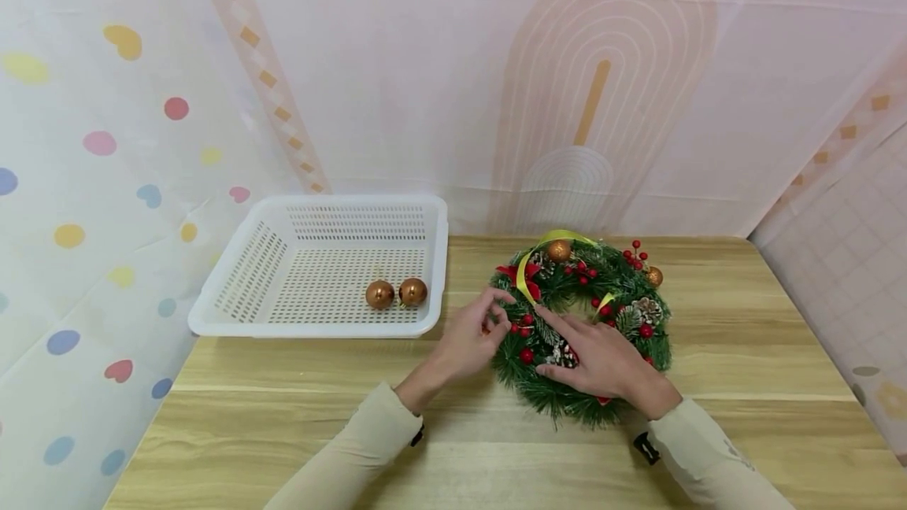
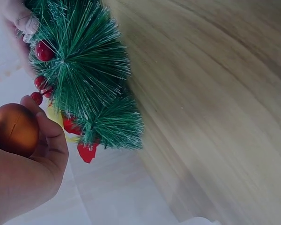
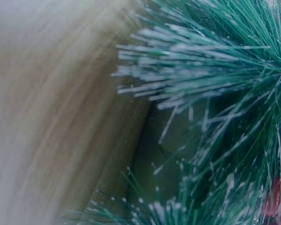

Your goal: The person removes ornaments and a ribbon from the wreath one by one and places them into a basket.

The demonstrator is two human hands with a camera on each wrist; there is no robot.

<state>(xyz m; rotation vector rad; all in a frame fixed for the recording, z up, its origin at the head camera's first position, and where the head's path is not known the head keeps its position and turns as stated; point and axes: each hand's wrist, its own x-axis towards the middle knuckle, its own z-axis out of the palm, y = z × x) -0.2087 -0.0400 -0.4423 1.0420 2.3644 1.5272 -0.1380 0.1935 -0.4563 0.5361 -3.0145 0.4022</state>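
Note:
A green Christmas wreath (image 1: 527,384) lies on the table, trimmed with red berries (image 1: 635,255), frosted pinecones (image 1: 646,309) and two glittery gold baubles (image 1: 559,251). My left hand (image 1: 471,337) is at the wreath's left edge and holds a shiny copper bauble (image 2: 15,130) in curled fingers, beside a berry sprig; the fingers mostly hide this bauble in the head view. Across the wreath's front left lies my right hand (image 1: 601,356), its index finger stretched toward the end of a yellow ribbon (image 1: 523,278). In the right wrist view only frosted needles (image 3: 201,65) and tabletop show.
A white perforated plastic basket (image 1: 312,330) stands on the wooden table (image 1: 751,384) left of the wreath. Two copper baubles (image 1: 379,295) lie in its right side. A patterned cloth backdrop (image 1: 397,101) rises behind the table's far edge.

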